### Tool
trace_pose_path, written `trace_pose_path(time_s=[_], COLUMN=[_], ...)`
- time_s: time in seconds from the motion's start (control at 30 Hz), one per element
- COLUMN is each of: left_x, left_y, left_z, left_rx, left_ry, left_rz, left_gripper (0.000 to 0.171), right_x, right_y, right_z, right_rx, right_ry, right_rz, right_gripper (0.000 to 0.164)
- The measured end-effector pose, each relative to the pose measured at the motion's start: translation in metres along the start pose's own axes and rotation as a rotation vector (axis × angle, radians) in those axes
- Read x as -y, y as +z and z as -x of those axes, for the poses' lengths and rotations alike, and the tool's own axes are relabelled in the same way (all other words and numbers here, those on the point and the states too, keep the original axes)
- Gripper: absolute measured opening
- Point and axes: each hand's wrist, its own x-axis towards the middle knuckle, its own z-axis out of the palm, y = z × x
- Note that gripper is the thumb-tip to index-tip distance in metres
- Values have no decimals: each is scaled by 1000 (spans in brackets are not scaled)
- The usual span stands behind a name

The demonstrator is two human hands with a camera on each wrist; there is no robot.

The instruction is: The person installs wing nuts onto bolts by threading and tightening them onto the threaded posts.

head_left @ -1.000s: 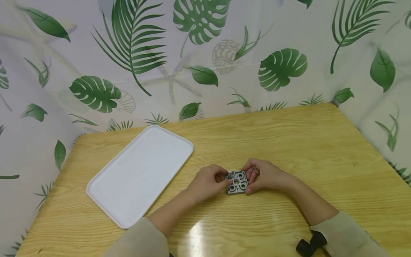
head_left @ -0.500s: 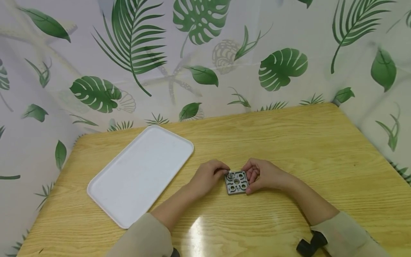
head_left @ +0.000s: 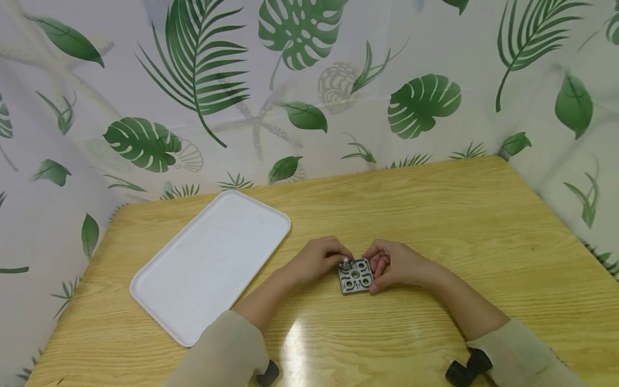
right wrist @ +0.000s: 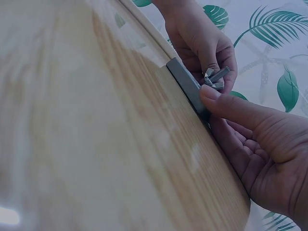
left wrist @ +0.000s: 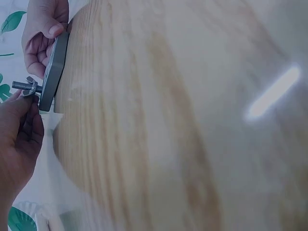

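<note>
A square grey metal plate [head_left: 355, 276] with several round holes lies on the table between both hands. From its far left corner a threaded bolt [left wrist: 20, 85] stands up, with a wing nut [left wrist: 32, 87] on it close to the plate. My left hand [head_left: 316, 260] has thumb and index finger at the wing nut, pinching it from the left. My right hand [head_left: 398, 264] grips the plate's right edge, its thumb [right wrist: 210, 92] near the front corner and the other fingers curled at the far side.
A white rectangular tray [head_left: 210, 269] lies on the wooden table [head_left: 435, 215] to the left of my left forearm. Leaf-patterned cloth [head_left: 358, 80] hangs behind the table and along its sides.
My left hand has shifted from over the plate's left edge to the far left corner, its thumb moving back around the wing nut. The right hand and plate stay nearly still.
</note>
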Motion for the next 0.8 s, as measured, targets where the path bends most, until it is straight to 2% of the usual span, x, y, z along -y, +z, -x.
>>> trace_pose_path(time_s=[0.27, 0.37, 0.5, 0.6, 0.8], left_x=[0, -1, -3, -5, -5], left_y=[-3, -3, 0, 4, 8], left_z=[16, 25, 32, 33, 30], left_rx=[-75, -81, -72, -78, -111], left_ry=[-93, -78, -55, -42, 4], left_rz=[-12, -29, 6, 27, -46], left_gripper=[21, 21, 25, 27, 20], right_x=[1, 1, 1, 0, 0], right_y=[1, 1, 0, 0, 1], right_z=[0, 0, 1, 0, 0], right_rx=[0, -2, -3, -6, -4], right_ry=[3, 3, 1, 6, 10], right_rz=[-5, -9, -11, -12, -14], right_gripper=[67, 66, 66, 66, 65])
